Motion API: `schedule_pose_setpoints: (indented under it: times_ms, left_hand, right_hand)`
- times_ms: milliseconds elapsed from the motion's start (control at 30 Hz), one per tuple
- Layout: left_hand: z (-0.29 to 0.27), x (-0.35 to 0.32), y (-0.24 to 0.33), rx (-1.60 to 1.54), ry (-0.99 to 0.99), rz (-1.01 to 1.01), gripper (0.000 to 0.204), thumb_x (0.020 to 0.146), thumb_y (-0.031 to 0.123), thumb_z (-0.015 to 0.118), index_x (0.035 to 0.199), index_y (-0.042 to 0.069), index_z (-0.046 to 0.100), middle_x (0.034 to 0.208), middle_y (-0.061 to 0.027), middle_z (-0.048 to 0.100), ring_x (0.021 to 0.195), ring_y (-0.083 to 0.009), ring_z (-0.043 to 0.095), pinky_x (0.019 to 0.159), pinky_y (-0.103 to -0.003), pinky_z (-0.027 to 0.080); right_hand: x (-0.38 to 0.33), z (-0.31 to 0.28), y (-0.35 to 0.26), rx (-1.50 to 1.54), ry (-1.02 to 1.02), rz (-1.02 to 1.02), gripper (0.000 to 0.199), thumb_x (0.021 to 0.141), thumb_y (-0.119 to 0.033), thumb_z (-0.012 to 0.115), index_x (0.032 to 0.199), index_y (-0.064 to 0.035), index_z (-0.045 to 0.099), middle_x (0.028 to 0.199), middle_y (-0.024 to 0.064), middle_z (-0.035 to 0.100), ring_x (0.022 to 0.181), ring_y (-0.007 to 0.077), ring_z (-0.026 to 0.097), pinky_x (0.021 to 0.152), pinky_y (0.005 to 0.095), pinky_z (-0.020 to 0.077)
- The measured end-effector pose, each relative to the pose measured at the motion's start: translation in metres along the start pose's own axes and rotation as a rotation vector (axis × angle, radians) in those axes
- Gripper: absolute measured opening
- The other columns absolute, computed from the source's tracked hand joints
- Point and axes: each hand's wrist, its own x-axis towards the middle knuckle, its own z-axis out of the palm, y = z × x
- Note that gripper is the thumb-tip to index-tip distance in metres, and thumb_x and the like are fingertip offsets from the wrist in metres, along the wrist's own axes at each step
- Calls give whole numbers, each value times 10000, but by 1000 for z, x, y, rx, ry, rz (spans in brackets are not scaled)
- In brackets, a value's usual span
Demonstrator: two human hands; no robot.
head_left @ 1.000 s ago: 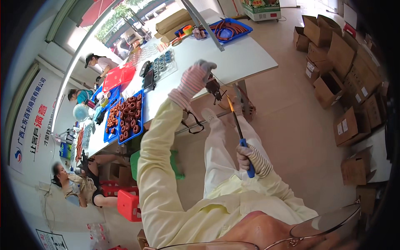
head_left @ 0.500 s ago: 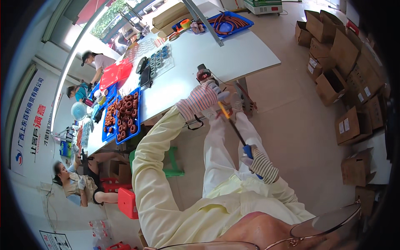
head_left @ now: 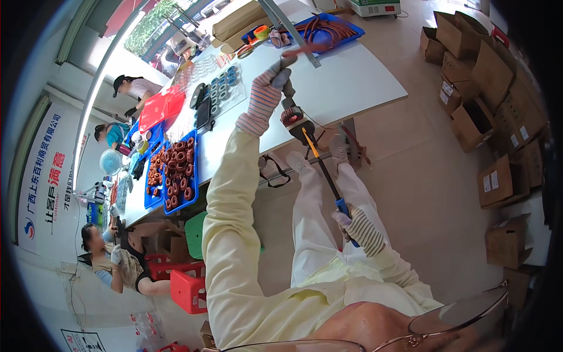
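Observation:
My left hand [head_left: 264,100], in a striped knit glove, is raised over the table edge. Its fingers are closed on a reddish-brown strip [head_left: 305,50], blurred at its far end. Below it, a dark metal fixture [head_left: 288,100] at the table's edge carries a reddish-brown coil [head_left: 291,116]. My right hand [head_left: 365,232], in a striped glove, grips the blue handle of a long dark rod [head_left: 329,179] in front of my legs. The rod's upper part is orange and reaches the fixture just under the coil; whether they are joined I cannot tell.
Blue trays of reddish-brown rings [head_left: 177,170] stand on the white table [head_left: 352,82]. A blue tray [head_left: 352,29] of brown strips lies at the far end. A metal post [head_left: 293,35] rises there. Cardboard boxes [head_left: 469,120] line the right. Several people work at left, near a red stool [head_left: 187,290].
My left hand has moved up and away from the rod and fixture, now with a reddish-brown strip in it. My right hand has shifted slightly left and up, still on the rod.

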Motion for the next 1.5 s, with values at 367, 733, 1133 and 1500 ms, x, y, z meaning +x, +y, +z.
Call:
schedule_pose_setpoints:
  times_ms: [367, 733, 1133, 1500]
  left_hand:
    - [-21, -5, -130, -255, 69, -480, 260, 872, 74, 533, 1115, -4, 583, 856, -95, 648, 693, -108, 568, 539, -242, 486]
    - [-33, -121, -72, 1247, 571, 364, 484, 787, 101, 506, 1258, 34, 415, 1221, -182, 470, 1157, -331, 423, 952, -383, 385]
    - [47, -59, 29, 1353, -792, 371, 422, 799, 27, 488, 1204, 147, 490, 945, -76, 564, 920, -273, 564, 786, -353, 474]
    - [-42, 7, -91, 148, -48, -71, 320, 869, -5, 458, 1173, 23, 555, 928, -21, 659, 848, -66, 530, 801, -201, 409]
  right_hand:
    - [26, 34, -91, 830, -457, 140, 232, 868, -241, 584, 737, -134, 426, 536, -78, 302, 394, 33, 275, 352, 197, 253]
    - [-152, 16, -35, 588, -245, 152, 232, 807, -262, 627, 772, -128, 441, 548, -70, 344, 412, 30, 314, 375, 190, 267]
    - [-94, -32, 32, -269, 200, -9, 286, 787, -257, 610, 949, -48, 500, 557, 6, 452, 381, 97, 406, 347, 246, 344]
    - [-6, 25, -116, -56, 8, -62, 243, 814, -195, 632, 852, -58, 434, 584, -14, 437, 453, 71, 423, 411, 218, 355]
